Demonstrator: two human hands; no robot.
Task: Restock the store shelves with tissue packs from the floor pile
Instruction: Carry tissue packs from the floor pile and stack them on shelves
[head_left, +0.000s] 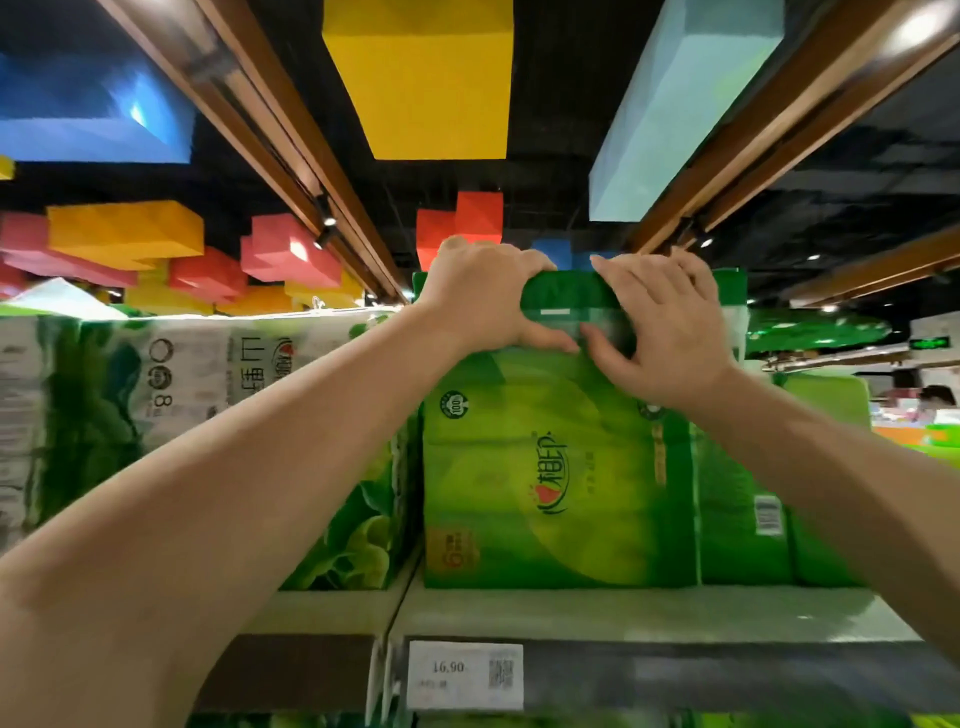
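Observation:
A bright green tissue pack (556, 467) stands upright on the top shelf (571, 613), its printed face toward me. My left hand (483, 296) grips the pack's dark green top flap from the left, fingers curled over its upper edge. My right hand (665, 332) holds the same flap from the right, thumb pressed on its front. Both forearms reach up from below. More green packs (743, 499) stand right beside it on the same shelf.
White-and-green tissue packs (156, 395) fill the shelf section to the left. A price tag (465, 674) reading 16.90 sits on the shelf rail. Coloured blocks and wooden beams hang from the ceiling. The store aisle opens at far right.

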